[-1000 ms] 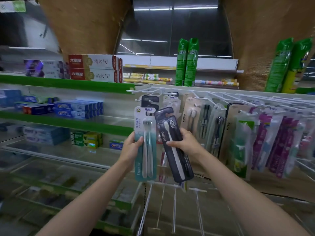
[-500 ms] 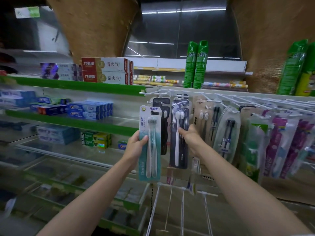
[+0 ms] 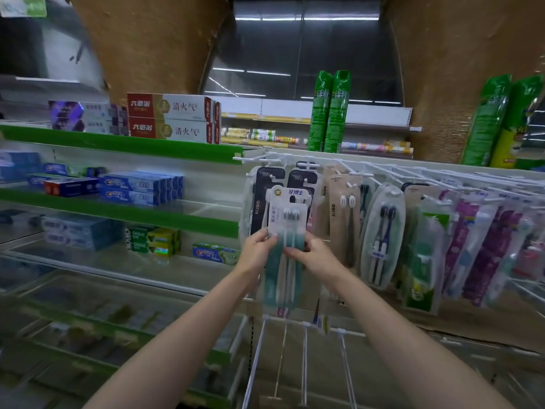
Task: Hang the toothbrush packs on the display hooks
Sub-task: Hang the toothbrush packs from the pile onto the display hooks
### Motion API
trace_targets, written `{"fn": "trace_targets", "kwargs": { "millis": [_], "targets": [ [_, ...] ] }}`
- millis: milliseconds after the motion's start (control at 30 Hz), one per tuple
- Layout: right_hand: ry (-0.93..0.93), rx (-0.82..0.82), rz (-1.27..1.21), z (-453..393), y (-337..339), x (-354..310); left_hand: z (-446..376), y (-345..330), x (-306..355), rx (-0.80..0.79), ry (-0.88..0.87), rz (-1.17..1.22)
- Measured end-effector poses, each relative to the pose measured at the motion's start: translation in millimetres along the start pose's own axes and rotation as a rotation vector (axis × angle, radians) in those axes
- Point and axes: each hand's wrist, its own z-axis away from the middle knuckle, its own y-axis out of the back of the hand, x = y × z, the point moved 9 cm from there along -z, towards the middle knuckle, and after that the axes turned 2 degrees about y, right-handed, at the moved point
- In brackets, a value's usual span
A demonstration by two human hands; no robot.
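Head view: the left hand (image 3: 257, 250) and the right hand (image 3: 313, 255) both pinch one teal toothbrush pack (image 3: 285, 231) at mid-height, thumbs on its front face. The pack is held upright in front of the two black AUBO packs (image 3: 267, 199), which already hang on the white display hooks (image 3: 306, 164) at the left end of the rail. Its hang slot is level with those packs' upper halves; whether a hook tip has entered the slot cannot be told. Judgement: the black packs are done, as are the beige, clear and purple packs (image 3: 483, 246) hanging further right. Remaining work is to seat the teal pack's slot over a hook, slide it back and let go. No further loose packs are visible.
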Motion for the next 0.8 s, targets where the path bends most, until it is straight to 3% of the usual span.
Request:
{"fn": "trace_targets", "kwargs": {
  "millis": [167, 367, 500, 800],
  "targets": [
    [-0.056, 0.119, -0.023, 4, 27, 18, -30, 41, 14, 0.339, -0.049, -0.283],
    [-0.098, 0.142, -0.017, 9, 38, 32, -52, 38, 21, 0.292, 0.025, -0.313],
    [-0.112, 0.148, -0.047, 10, 39, 36, -37, 55, 36, 0.452, -0.073, -0.385],
    [-0.115, 0.199, -0.087, 5, 37, 42, -10, 46, 43, 0.331, -0.243, -0.39]
  ]
}}
